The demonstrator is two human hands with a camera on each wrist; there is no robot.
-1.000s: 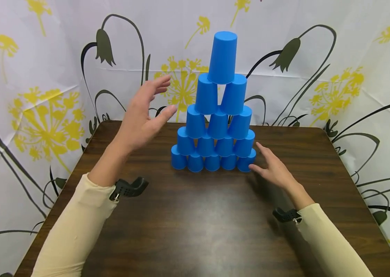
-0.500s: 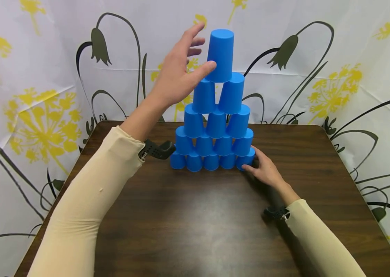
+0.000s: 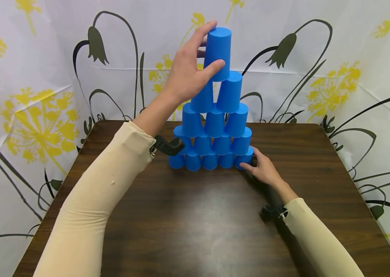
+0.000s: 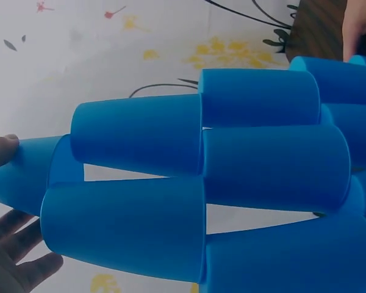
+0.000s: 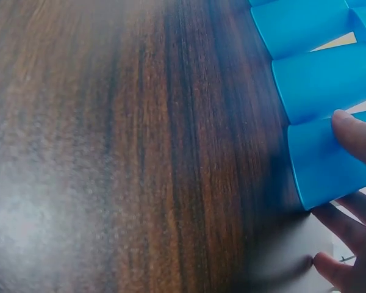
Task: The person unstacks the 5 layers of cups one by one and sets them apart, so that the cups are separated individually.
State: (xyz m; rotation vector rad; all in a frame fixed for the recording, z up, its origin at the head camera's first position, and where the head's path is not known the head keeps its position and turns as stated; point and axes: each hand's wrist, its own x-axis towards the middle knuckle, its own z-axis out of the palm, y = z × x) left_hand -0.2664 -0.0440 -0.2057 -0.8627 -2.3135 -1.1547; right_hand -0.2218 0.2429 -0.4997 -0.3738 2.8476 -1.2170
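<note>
Upside-down blue plastic cups form a pyramid of several rows, narrowing to a single top cup (image 3: 217, 48). My left hand (image 3: 189, 73) holds that top cup from the left, thumb across its front and fingers around its far side. In the left wrist view, the thumb (image 4: 1, 149) lies on the top cup (image 4: 30, 168), with other fingers on its opposite side. At the bottom right end, my right hand (image 3: 265, 169) grips the last bottom-row cup (image 3: 243, 157). Its thumb (image 5: 354, 134) presses the front of that cup (image 5: 323, 162) in the right wrist view, fingers at the opposite side.
The pyramid stands on a dark wood-grain table (image 3: 195, 223). Behind hangs a white curtain (image 3: 285, 88) printed with grey and yellow flowers. Dark wrist cameras (image 3: 170, 145) sit on both wrists.
My left hand has risen rightward from beside the pyramid to the top cup and taken hold of it. My right hand has moved left onto the bottom right cup. The pyramid stands unchanged.
</note>
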